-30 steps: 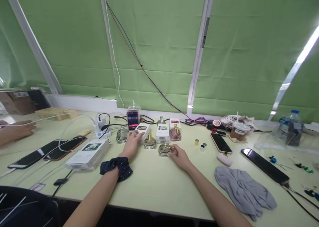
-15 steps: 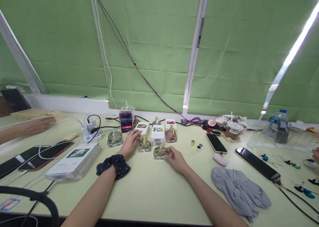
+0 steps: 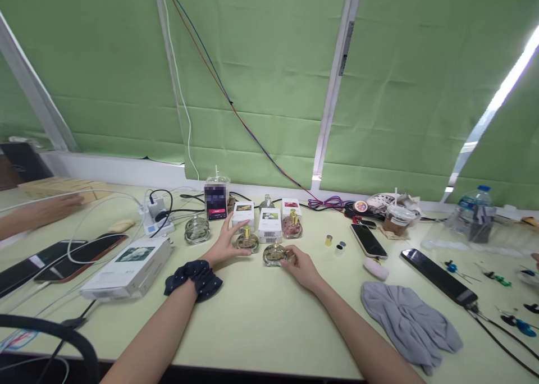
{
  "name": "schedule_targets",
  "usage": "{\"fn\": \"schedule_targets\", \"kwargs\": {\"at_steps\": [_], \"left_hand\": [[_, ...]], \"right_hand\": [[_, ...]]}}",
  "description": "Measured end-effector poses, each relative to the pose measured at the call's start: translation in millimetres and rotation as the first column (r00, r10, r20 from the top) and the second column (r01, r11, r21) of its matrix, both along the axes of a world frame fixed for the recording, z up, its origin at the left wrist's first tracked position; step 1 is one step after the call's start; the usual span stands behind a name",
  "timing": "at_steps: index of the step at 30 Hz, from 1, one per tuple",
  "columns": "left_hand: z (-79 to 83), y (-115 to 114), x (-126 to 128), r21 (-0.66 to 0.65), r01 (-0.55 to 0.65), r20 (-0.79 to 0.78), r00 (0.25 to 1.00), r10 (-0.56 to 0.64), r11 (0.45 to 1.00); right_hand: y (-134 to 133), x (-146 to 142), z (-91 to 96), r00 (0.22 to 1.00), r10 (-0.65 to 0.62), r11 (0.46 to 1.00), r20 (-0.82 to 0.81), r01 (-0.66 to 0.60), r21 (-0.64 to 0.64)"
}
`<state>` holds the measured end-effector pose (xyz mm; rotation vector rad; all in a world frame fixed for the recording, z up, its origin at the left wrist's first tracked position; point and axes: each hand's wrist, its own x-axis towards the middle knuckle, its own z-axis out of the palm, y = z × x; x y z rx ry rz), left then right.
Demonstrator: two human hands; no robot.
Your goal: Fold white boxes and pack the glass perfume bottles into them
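My right hand (image 3: 301, 267) has its thumb and fingers on the right side of a clear glass perfume bottle (image 3: 273, 255), which rests on the table. My left hand (image 3: 223, 246) is open, thumb and fingers spread at the left of a gold-necked perfume bottle (image 3: 246, 242); whether it touches the glass I cannot tell. Behind these stand white boxes with flower pictures: one yellow-printed (image 3: 243, 211), one green-printed (image 3: 270, 221) and one pink-printed (image 3: 291, 205). A pinkish bottle with a gold neck (image 3: 292, 228) stands before the pink-printed one. Left of my left hand is another glass bottle (image 3: 197, 231).
Small caps (image 3: 329, 240) lie to the right, near a phone (image 3: 369, 240) and a grey cloth (image 3: 408, 322). White boxes (image 3: 128, 266), a power strip (image 3: 155, 218) and cables are at left. Another person's hand (image 3: 63, 204) is at far left. A drink cup (image 3: 397, 220) stands back right.
My left hand has come off the yellow-printed box and spread its fingers beside the gold-necked bottle. My right hand stays at the clear bottle. The view has shifted slightly.
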<state>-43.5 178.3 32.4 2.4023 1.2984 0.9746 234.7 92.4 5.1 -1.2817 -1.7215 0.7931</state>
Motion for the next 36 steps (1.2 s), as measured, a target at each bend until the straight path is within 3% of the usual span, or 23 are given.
{"fn": "schedule_targets", "kwargs": {"at_steps": [19, 28, 33, 36], "left_hand": [[-18.9, 18.2, -0.4, 0.153, -0.116, -0.009, 0.993, 0.118, 0.981], [-19.7, 19.4, 0.9, 0.129, -0.139, 0.028, 0.99, 0.137, 0.982], [-18.2, 14.3, 0.8, 0.143, -0.152, 0.001, 0.988, 0.154, 0.978], [-12.0, 6.3, 3.1, 0.222, -0.176, 0.013, 0.984, 0.177, 0.959]], "right_hand": [[-0.3, 5.2, 6.7, 0.998, 0.022, 0.999, -0.055, -0.025, -0.046], [1.5, 11.9, 7.5, 0.994, 0.067, 0.994, -0.082, -0.074, -0.083], [4.2, 21.8, 8.0, 0.997, 0.081, 0.997, 0.009, -0.081, -0.021], [8.8, 31.0, 7.9, 0.997, 0.012, 0.997, 0.075, -0.017, 0.069]]}}
